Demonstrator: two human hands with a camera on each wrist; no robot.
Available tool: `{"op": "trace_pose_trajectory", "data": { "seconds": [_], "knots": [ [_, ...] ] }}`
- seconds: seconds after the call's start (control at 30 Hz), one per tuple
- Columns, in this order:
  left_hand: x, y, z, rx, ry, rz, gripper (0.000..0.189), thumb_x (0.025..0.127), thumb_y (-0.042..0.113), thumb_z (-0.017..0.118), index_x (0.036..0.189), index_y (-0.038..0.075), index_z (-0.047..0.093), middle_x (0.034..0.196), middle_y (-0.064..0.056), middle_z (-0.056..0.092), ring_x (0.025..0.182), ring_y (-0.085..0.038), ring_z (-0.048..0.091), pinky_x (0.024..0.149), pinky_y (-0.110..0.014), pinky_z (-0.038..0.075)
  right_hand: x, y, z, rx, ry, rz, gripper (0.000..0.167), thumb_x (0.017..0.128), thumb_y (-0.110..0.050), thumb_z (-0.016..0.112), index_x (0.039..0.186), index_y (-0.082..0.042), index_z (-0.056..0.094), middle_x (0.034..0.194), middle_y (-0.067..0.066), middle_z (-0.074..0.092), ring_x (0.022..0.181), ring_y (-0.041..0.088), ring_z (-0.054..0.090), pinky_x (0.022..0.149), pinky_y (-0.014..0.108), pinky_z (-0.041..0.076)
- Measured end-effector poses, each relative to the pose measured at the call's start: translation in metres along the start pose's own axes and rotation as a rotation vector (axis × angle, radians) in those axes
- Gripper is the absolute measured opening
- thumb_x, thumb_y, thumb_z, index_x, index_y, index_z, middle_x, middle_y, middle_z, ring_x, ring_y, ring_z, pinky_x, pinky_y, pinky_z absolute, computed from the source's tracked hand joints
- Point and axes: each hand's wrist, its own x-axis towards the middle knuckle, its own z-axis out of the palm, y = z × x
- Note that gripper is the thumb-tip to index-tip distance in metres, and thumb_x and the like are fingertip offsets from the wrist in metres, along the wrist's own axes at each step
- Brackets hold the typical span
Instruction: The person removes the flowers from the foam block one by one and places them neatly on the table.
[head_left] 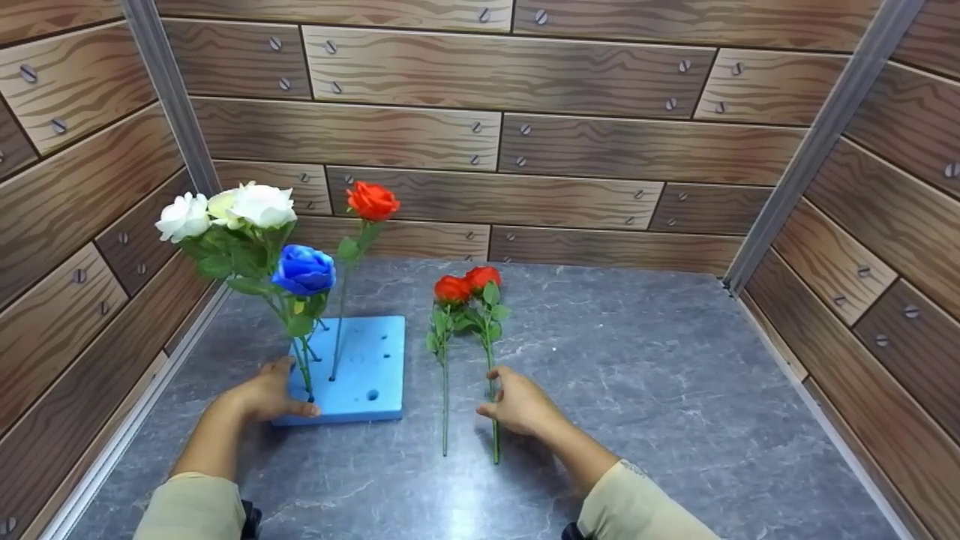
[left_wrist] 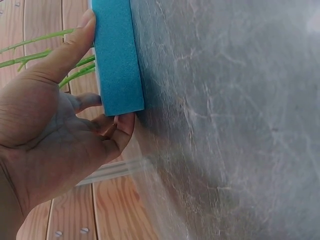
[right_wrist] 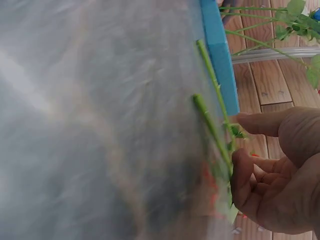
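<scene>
My left hand (head_left: 266, 394) grips the left edge of a blue foam block (head_left: 375, 375), its thumb on top and the other fingers at the side and lower edge in the left wrist view. Several flowers stand in the block's holes: white roses (head_left: 262, 205), a blue rose (head_left: 304, 270) and a red rose (head_left: 373, 201). My right hand (head_left: 521, 405) is at the stem of a red rose (head_left: 482, 278) lying on the table, thumb and forefinger spread on either side. In the right wrist view a gap shows between these fingertips (right_wrist: 242, 162) beside the stems.
Another red rose (head_left: 452, 289) lies just left of it, the two blooms touching and the stems (head_left: 445, 405) side by side. Free holes show along the block's right side. Wood-patterned walls (head_left: 420, 139) enclose the grey marbled table (head_left: 637, 375) at the back and sides.
</scene>
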Motion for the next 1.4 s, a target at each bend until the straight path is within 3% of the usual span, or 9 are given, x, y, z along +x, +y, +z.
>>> {"op": "trace_pose_trajectory", "data": {
  "seconds": [0.27, 0.53, 0.7, 1.03, 1.4],
  "knots": [
    [0.001, 0.001, 0.0, -0.007, 0.015, -0.001, 0.129, 0.089, 0.047, 0.089, 0.166, -0.015, 0.008, 0.168, -0.05, 0.01, 0.157, -0.069, 0.01, 0.128, -0.078, 0.021, 0.013, -0.033, 0.002, 0.006, 0.049, -0.049, 0.053, 0.1, -0.031, 0.08, 0.145, -0.01, 0.061, 0.108, 0.007, 0.069, 0.083, 0.019, 0.064, 0.072, 0.039, 0.053],
    [0.0, 0.0, 0.003, -0.025, 0.031, 0.002, 0.128, 0.087, 0.047, 0.091, 0.167, -0.014, 0.01, 0.168, -0.051, 0.01, 0.157, -0.069, 0.011, 0.127, -0.078, 0.023, 0.03, -0.063, 0.01, 0.122, 0.073, -0.155, 0.047, 0.101, -0.034, 0.079, 0.14, -0.012, 0.064, 0.124, 0.013, 0.067, 0.108, 0.027, 0.067, 0.089, 0.047, 0.058],
    [0.002, 0.001, 0.004, -0.024, 0.043, 0.011, 0.126, 0.088, 0.044, 0.091, 0.166, -0.015, 0.012, 0.167, -0.051, 0.013, 0.157, -0.069, 0.015, 0.127, -0.077, 0.026, 0.046, -0.078, 0.019, 0.277, 0.051, -0.22, 0.047, 0.101, -0.028, 0.08, 0.14, -0.01, 0.063, 0.127, 0.016, 0.062, 0.113, 0.028, 0.064, 0.094, 0.046, 0.058],
    [0.004, -0.002, 0.001, -0.015, 0.052, -0.006, 0.127, 0.086, 0.044, 0.092, 0.166, -0.014, 0.013, 0.167, -0.051, 0.015, 0.157, -0.068, 0.018, 0.128, -0.076, 0.026, 0.073, -0.1, 0.042, 0.669, -0.004, -0.207, 0.073, 0.099, -0.024, 0.082, 0.161, -0.013, 0.044, 0.15, 0.021, 0.051, 0.137, 0.035, 0.059, 0.106, 0.046, 0.06],
    [0.005, -0.001, 0.003, -0.027, 0.05, -0.016, 0.128, 0.085, 0.044, 0.093, 0.167, -0.013, 0.013, 0.168, -0.05, 0.013, 0.157, -0.068, 0.016, 0.127, -0.077, 0.026, 0.102, -0.115, 0.082, 0.876, -0.016, -0.217, 0.074, 0.097, -0.019, 0.083, 0.16, -0.011, 0.046, 0.148, 0.024, 0.054, 0.135, 0.036, 0.063, 0.103, 0.04, 0.061]
  ]
}}
